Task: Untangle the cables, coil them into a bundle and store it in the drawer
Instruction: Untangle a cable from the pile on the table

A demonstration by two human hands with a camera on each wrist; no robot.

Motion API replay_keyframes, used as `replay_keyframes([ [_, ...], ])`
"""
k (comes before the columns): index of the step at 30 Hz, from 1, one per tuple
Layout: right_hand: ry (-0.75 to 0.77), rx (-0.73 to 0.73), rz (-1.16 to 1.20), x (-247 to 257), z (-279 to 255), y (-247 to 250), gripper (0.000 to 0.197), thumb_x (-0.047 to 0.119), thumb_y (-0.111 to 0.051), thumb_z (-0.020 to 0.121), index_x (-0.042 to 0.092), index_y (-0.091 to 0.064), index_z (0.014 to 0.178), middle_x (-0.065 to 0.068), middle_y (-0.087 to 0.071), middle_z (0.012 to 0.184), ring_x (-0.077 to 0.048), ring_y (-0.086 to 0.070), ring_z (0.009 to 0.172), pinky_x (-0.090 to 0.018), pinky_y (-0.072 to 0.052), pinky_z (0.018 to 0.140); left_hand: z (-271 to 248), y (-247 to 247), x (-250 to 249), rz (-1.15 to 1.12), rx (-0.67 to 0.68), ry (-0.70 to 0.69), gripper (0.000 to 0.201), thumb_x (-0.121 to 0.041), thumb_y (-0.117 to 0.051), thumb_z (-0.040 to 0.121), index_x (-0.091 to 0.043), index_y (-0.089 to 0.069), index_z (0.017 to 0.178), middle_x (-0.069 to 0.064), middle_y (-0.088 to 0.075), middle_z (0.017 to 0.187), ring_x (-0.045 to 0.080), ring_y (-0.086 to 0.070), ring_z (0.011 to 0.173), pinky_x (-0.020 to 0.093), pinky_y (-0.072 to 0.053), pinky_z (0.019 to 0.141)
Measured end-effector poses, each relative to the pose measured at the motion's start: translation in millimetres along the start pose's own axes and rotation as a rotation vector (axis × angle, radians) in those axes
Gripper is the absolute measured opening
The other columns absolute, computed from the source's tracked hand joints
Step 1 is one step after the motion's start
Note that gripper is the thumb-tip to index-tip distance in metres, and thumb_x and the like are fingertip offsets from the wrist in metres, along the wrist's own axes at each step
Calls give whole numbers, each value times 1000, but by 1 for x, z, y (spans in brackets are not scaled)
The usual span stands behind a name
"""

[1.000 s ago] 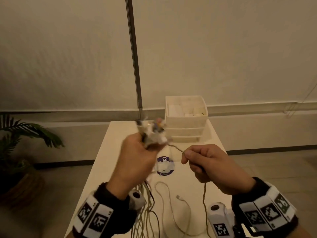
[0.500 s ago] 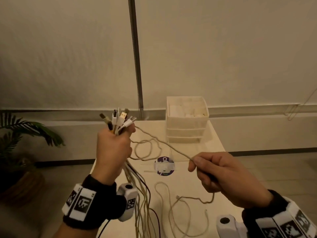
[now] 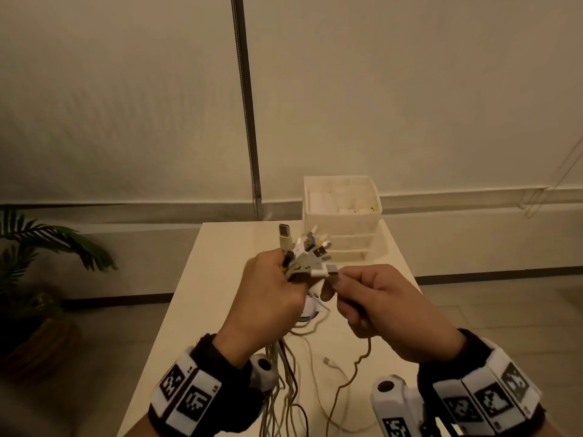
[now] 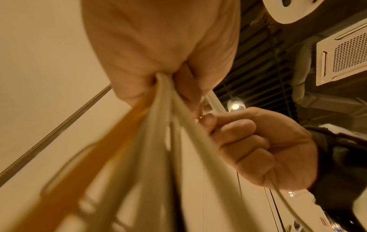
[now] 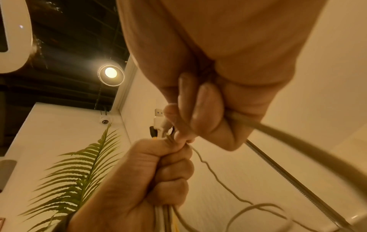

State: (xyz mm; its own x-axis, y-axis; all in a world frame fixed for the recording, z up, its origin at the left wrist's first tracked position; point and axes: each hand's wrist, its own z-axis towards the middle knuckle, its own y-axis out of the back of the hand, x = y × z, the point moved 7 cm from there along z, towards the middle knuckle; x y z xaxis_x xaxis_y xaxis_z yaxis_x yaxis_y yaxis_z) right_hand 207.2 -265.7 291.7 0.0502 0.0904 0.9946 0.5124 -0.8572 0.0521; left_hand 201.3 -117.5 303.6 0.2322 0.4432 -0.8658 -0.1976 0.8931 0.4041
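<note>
My left hand (image 3: 271, 298) grips a bunch of cables (image 3: 280, 383) just below their plugs (image 3: 307, 252), which fan out above the fist over the table (image 3: 202, 304). The strands hang from the fist to the tabletop. Right beside it, my right hand (image 3: 372, 304) pinches the plug end of a tan braided cable (image 3: 350, 373) against the bunch; that cable trails down from the fist. In the wrist views the left hand (image 4: 158, 51) clamps white and orange strands (image 4: 163, 125), and the right hand (image 5: 198, 109) holds the braided cable (image 5: 298, 138). A white drawer unit (image 3: 342, 222) stands at the table's far end.
A loose white cable with a small plug (image 3: 328, 362) lies on the table between my wrists. A round sticker with a small white item (image 3: 312, 307) shows under the hands. A potted palm (image 3: 34, 279) stands on the floor to the left.
The right hand has come in from the right and brought the braided cable's end up to the bunch. The left hand has moved right and lower, toward the table's middle.
</note>
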Motion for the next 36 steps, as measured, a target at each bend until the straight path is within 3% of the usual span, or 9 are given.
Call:
replay_keyframes([
  [4, -34, -15, -21, -8, -15, 11, 33, 16, -45, 98, 1, -67, 78, -6, -41, 53, -13, -27, 46, -22, -24, 45, 10, 35, 30, -277, -251, 184, 28, -19, -69, 90, -28, -64, 63, -15, -47, 42, 3, -35, 40, 27, -31, 48],
  [10, -58, -38, -56, -17, -15, 12, 34, 15, -45, 99, 6, -67, 75, -5, -42, 52, -13, -28, 47, -21, -25, 45, 5, 40, 34, -262, -270, 207, 30, -24, -69, 91, -32, -66, 62, -14, -44, 42, 7, -33, 42, 30, -31, 50],
  [15, -30, -60, -51, -9, -1, 12, 33, 14, -45, 99, 5, -65, 75, -5, -42, 52, -14, -28, 46, -22, -23, 44, -2, 14, 5, -100, -20, 78, 14, -23, -72, 87, -18, -68, 74, -13, -57, 47, 0, -43, 38, 13, -33, 44],
  [18, -25, -27, -2, -5, 6, 5, 32, 12, -45, 99, 4, -66, 76, -7, -43, 54, -15, -28, 47, -26, -21, 47, -8, -12, -14, 41, 129, -25, 20, -12, -71, 87, -15, -68, 67, 0, -60, 54, 2, -42, 43, 18, -34, 47],
  [22, -22, 6, 55, -8, -6, 12, 31, 15, -44, 98, 0, -65, 81, -10, -40, 53, -15, -23, 43, -28, -18, 46, 10, 35, 22, -206, -248, 207, 29, -9, -65, 91, -20, -65, 64, 14, -40, 52, 0, -37, 35, 22, -31, 43],
  [24, -24, -24, 84, -11, -10, 17, 32, 15, -44, 99, 0, -65, 80, -12, -36, 54, -17, -22, 45, -32, -16, 49, 14, 60, 35, -282, -329, 249, 24, -14, -66, 91, -17, -66, 68, -1, -31, 44, 10, -29, 36, 24, -26, 45],
  [29, 39, -17, 43, 1, 9, -2, 30, 15, -45, 99, -1, -64, 81, -7, -39, 53, -14, -26, 45, -26, -21, 46, 2, 9, -11, -183, 86, 115, 10, -13, -73, 85, -13, -71, 75, -10, -57, 48, 1, -40, 37, 14, -32, 40],
  [33, 30, 9, 46, 1, 10, -1, 33, 12, -42, 100, 6, -68, 80, -4, -44, 52, -12, -30, 44, -24, -23, 45, 2, -3, -10, -29, 147, 11, 26, -18, -72, 87, -18, -65, 62, -14, -55, 49, 2, -45, 43, 12, -33, 47],
  [36, 22, 37, 20, -4, 6, 1, 31, 12, -43, 99, 4, -69, 83, -6, -46, 54, -11, -32, 43, -22, -25, 44, -3, -2, -14, 123, 163, -51, 25, -22, -70, 88, -19, -66, 64, -12, -59, 55, 5, -49, 48, 15, -34, 47],
])
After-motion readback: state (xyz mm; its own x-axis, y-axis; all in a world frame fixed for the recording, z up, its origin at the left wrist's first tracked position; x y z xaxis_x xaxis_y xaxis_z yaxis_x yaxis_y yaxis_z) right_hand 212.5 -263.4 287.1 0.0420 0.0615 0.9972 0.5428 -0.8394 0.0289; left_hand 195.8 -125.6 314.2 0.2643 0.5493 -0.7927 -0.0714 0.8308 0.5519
